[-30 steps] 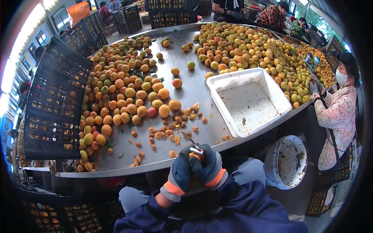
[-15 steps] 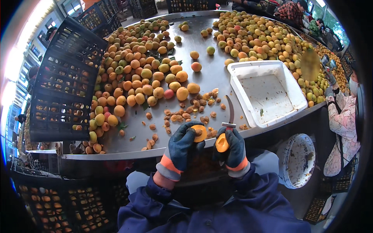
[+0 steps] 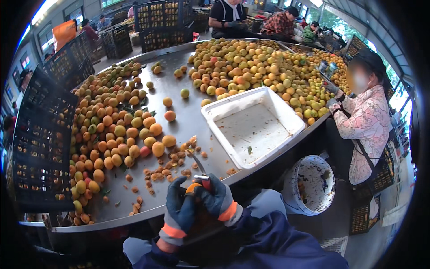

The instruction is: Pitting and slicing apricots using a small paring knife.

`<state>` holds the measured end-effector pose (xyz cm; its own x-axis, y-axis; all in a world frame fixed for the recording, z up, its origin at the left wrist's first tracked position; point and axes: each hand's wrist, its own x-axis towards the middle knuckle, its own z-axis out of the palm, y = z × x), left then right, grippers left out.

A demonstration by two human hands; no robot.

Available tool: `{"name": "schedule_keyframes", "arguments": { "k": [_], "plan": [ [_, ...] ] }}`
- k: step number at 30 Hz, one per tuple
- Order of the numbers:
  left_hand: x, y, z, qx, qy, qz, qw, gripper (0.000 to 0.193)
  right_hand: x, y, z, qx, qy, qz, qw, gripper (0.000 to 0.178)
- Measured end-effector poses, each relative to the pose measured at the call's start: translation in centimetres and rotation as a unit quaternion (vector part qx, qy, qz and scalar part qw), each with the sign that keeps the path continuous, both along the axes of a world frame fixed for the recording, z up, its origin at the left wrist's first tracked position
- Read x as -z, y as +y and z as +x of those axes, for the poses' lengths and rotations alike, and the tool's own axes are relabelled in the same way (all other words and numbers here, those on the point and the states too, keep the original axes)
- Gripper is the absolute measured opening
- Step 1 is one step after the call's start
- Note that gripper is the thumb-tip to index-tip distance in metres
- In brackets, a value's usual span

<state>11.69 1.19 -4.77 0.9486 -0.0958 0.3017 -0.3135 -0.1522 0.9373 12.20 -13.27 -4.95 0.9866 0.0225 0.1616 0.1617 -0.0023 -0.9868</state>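
Orange flesh shows between your two gloved hands at six o'clock, just off the near rim of the metal table (image 3: 188,112). Your left hand (image 3: 179,210) is curled around a small apricot (image 3: 193,188), fingers closed on it from the left. Your right hand (image 3: 217,199) is clamped on the red handle of a short knife (image 3: 200,170), whose blade points up toward twelve o'clock over the table edge. The two hands touch each other around the fruit.

Just beyond the blade, at twelve o'clock, brown pits (image 3: 172,161) lie scattered on the steel. At ten o'clock a heap of apricots (image 3: 112,130) runs along the left side, beside black plastic crates (image 3: 42,143). At one o'clock sits a white rectangular tub (image 3: 253,127), its inside nearly bare. Farther off at one o'clock a second, yellower pile of fruit (image 3: 255,71) covers the table. At three o'clock another person in a pink patterned jacket (image 3: 365,130) works at the rim, and a white bucket (image 3: 311,184) stands on the floor below.
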Motion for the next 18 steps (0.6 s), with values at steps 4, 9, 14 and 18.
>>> {"name": "schedule_keyframes", "arguments": {
  "k": [4,9,14,18],
  "plan": [
    [0.3,0.0,-0.2,0.045,0.077,-0.08,0.993,0.037,-0.5,-0.1,-0.4,-0.057,0.017,0.063,0.996,0.024],
    [-0.4,-0.6,-0.5,0.048,0.181,-0.226,0.956,0.041,-0.3,0.3,-0.4,-0.089,-0.036,0.045,0.994,0.026],
    [-0.7,-0.2,-0.7,0.061,0.066,-0.029,0.996,0.039,-1.2,0.3,-0.9,-0.08,-0.069,0.016,0.994,0.028],
    [-1.3,0.2,-0.5,0.042,-0.042,0.087,0.994,0.037,-0.9,0.6,-0.7,-0.092,-0.091,0.003,0.992,0.033]
  ]
}}
